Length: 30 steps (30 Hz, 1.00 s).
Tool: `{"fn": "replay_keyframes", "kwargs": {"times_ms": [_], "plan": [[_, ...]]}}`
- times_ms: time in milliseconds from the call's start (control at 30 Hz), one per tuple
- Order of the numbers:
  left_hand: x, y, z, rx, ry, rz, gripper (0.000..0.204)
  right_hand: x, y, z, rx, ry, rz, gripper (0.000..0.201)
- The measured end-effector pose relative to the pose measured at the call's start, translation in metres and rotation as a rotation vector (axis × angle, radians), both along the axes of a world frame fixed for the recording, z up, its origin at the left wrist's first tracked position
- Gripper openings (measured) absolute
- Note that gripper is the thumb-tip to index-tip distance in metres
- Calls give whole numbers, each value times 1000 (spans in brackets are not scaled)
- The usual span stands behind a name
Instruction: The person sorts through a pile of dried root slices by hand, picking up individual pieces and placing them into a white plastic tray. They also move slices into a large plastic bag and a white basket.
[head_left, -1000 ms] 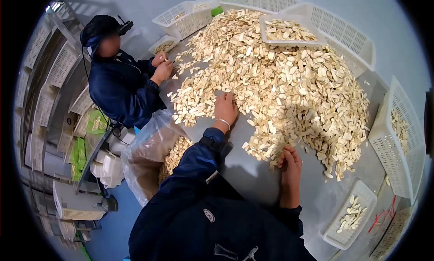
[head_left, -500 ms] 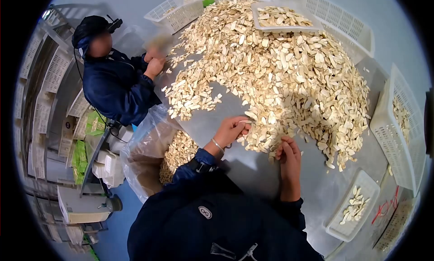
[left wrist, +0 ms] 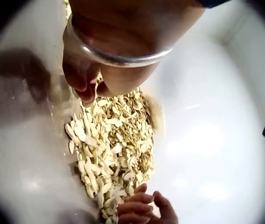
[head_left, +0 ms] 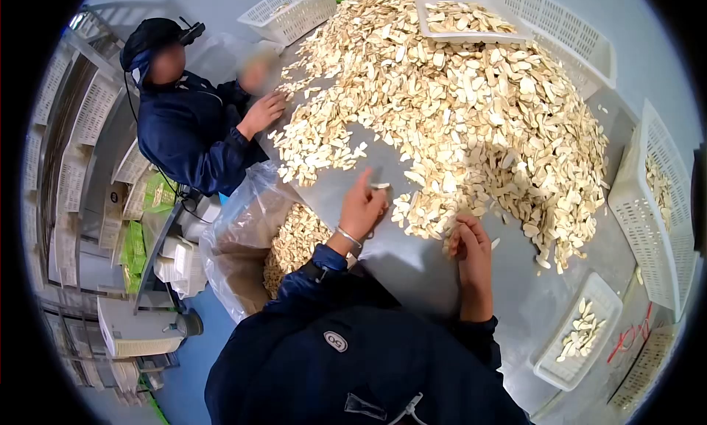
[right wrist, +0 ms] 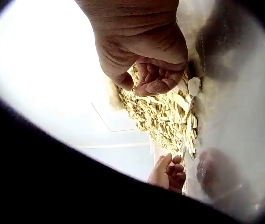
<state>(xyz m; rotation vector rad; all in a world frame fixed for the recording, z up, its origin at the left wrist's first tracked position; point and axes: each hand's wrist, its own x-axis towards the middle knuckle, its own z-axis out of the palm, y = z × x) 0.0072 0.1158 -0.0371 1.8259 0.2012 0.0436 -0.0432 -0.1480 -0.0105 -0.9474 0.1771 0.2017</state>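
Observation:
A large heap of pale, flat dried slices [head_left: 456, 116] covers much of the metal table. At its near left edge, my left hand [head_left: 363, 208] pinches one pale slice [head_left: 380, 185], with the index finger stretched out towards the heap. In the left wrist view its thumb and fingers meet over the table, a bracelet round the wrist. My right hand [head_left: 473, 248] hovers at the heap's near edge, fingers loosely curled and thumb apart; nothing shows between them in the right wrist view. One stray slice [head_left: 495, 243] lies beside it.
A small white tray [head_left: 541, 362] with several slices sits at right, near a tall white basket [head_left: 626, 211]. Another tray [head_left: 479, 37] rests on the heap. A lined bag of slices [head_left: 243, 241] stands left below the table. Another person [head_left: 191, 123] works at the far left.
My left hand drew back from the heap with a slice, then shifted slightly left and up as its index finger straightened. My right hand has stayed nearly in place.

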Motion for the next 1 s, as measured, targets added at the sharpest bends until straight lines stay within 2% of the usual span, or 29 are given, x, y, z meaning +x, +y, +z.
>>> {"fn": "replay_keyframes", "kwargs": {"times_ms": [100, 133, 233, 333, 433, 533, 633, 833, 933, 1000], "plan": [[-4, -30, 20, 306, -179, -202, 53, 0, 4, -1, -35, 19, -11, 18], [-4, -39, 30, 440, -267, -228, 47, 0, 5, -1, -32, 8, 7, 18], [-2, -47, 21, 560, -302, -200, 39, -1, 3, -1, -48, -12, 45, 17], [-2, -42, 11, 360, -153, -74, 37, -4, 6, -1, -69, -2, 61, 17], [-3, -40, 7, 359, -167, -39, 34, -4, 9, -2, -39, -2, 74, 17], [-1, -45, 18, 532, -265, -108, 32, -3, 9, -6, -40, -19, 82, 17], [6, -50, 15, 629, -279, -99, 29, -3, 6, -7, -57, -27, 86, 17], [11, -48, 12, 670, -225, -152, 28, -4, 8, -3, -63, -13, 82, 17], [6, -35, 10, 566, -163, -95, 31, -3, 7, -1, -63, 3, 79, 17], [1, -17, 19, 804, -236, 11, 32, -4, 5, 1, -69, 2, 87, 17]]}}
